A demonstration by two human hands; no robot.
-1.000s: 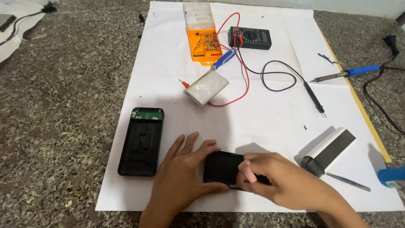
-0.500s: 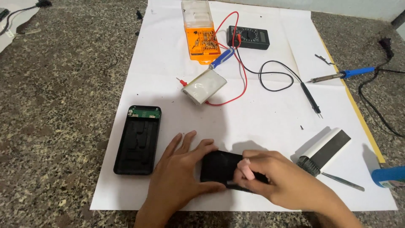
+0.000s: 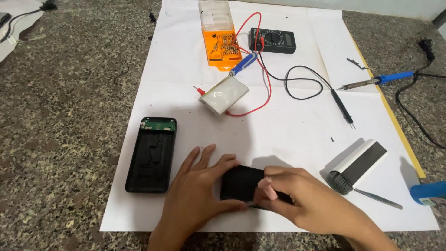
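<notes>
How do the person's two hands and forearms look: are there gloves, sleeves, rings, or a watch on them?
Both hands are bare. The left hand and the right hand wear no gloves, and no ring shows on the visible fingers. The forearms, as far as the lower edge of the picture shows them, have no sleeve, watch or bracelet. One nail on the right hand looks pale pink.

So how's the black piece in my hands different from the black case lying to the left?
The black piece is gripped by the left hand and right hand; the open case lies untouched on the white paper. The case shows a green circuit board at its top; the piece looks plain. Both are black.
</notes>
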